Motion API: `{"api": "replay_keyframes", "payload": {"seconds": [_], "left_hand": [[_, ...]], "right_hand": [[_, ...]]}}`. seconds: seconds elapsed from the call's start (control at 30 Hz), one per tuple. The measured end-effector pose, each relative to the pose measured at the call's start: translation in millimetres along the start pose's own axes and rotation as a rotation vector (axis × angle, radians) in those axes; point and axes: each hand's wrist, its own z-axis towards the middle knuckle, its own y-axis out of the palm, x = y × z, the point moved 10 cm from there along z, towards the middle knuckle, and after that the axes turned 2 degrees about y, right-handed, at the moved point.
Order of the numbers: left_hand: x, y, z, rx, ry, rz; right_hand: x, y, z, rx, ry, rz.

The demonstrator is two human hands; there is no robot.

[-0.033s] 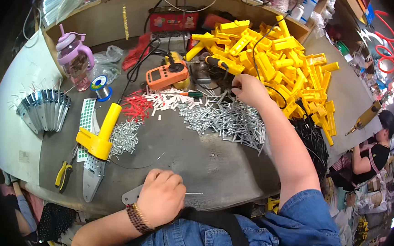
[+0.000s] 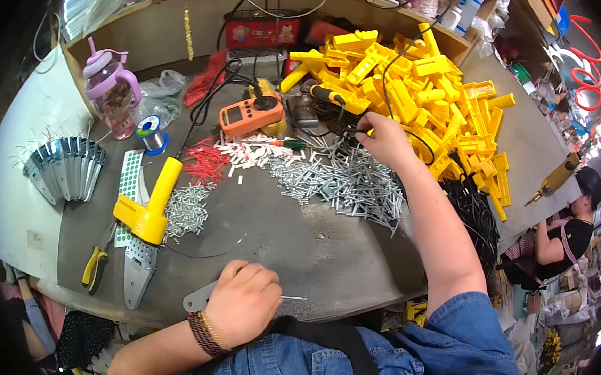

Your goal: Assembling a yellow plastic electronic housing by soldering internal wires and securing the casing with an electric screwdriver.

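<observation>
My left hand point(image 2: 245, 299) is closed over a flat grey metal plate point(image 2: 199, 297) near the table's front edge. The plate's rounded, holed end sticks out on the left, and a thin metal rod or wire point(image 2: 294, 298) on the right. Farther off, my right hand point(image 2: 387, 142) reaches to the back of the table, fingertips drawn together. What they hold, if anything, is hidden. Just above those fingers lies a black and yellow tool handle point(image 2: 338, 99). Loose silver pins point(image 2: 356, 184) lie in a heap below that hand.
Yellow plastic housings point(image 2: 419, 91) are piled at the back right. An orange meter point(image 2: 250, 116), red and white sleeves, a solder spool point(image 2: 151, 134) and a lilac bottle point(image 2: 115, 94) stand behind. At left lie a yellow-handled assembly point(image 2: 146, 218), pliers point(image 2: 95, 269) and metal plates point(image 2: 63, 169).
The whole view has shifted very slightly. Both hands hold nearly the same places.
</observation>
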Motion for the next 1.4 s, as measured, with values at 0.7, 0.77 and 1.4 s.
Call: {"api": "replay_keyframes", "payload": {"seconds": [0.7, 0.77, 1.4], "left_hand": [[-33, -28, -7, 0.150, -0.234, -0.345], [-32, -20, -12, 0.139, -0.179, -0.301], [-37, 4, -22, 0.222, -0.185, -0.359]], "right_hand": [[-118, 88, -233, -0.267, 0.071, 1.084], [-157, 66, -231, -0.201, -0.286, 0.750], [-178, 84, -215, -0.232, -0.413, 0.298]]}}
